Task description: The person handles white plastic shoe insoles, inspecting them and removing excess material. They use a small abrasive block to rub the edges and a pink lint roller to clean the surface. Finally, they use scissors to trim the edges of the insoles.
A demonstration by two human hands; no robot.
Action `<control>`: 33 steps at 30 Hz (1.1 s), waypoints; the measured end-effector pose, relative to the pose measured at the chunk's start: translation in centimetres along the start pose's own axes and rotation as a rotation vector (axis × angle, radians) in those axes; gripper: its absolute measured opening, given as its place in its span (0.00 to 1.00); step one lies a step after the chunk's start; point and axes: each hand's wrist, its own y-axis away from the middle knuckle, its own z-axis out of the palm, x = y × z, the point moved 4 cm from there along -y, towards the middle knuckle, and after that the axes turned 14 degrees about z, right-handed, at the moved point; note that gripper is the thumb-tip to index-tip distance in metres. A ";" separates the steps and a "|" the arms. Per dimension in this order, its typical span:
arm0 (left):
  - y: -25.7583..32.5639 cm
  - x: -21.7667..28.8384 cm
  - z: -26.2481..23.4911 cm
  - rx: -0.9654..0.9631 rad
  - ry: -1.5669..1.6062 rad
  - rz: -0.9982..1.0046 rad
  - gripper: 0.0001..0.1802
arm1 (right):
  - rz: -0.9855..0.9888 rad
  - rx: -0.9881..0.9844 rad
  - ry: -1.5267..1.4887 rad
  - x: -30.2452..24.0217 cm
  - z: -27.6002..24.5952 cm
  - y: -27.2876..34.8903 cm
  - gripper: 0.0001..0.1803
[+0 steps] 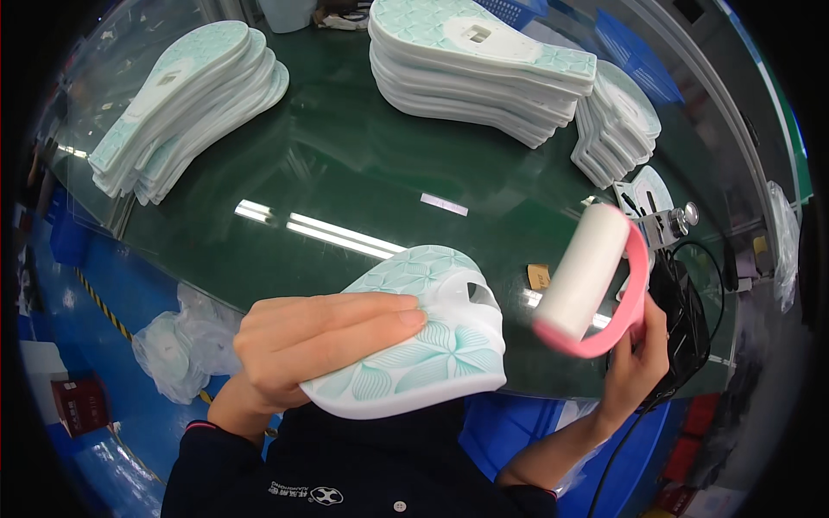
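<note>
My left hand [298, 345] grips a curved white plastic panel [453, 350] printed with teal flower-like lines, its fingers lying across the patterned face. The panel is tilted over the near edge of the table, and a rectangular opening shows on its right side. In my right hand [643, 354] is a sticky roller [587, 272], a white roll in a pink frame, held by its handle. It is raised to the right of the panel, with a gap between them.
Similar panels are piled in a left stack [190, 104], a large back stack [484, 86] and a right stack [617, 125] on the dark green table [337, 190]. A metal device [669, 226] and black cable [724, 293] lie at right. A blue bin [509, 423] stands below.
</note>
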 end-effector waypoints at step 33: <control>0.9 1.0 1.2 -0.045 0.054 -0.015 0.15 | 0.177 -0.911 -1.101 -11.1 4.0 4.8 0.17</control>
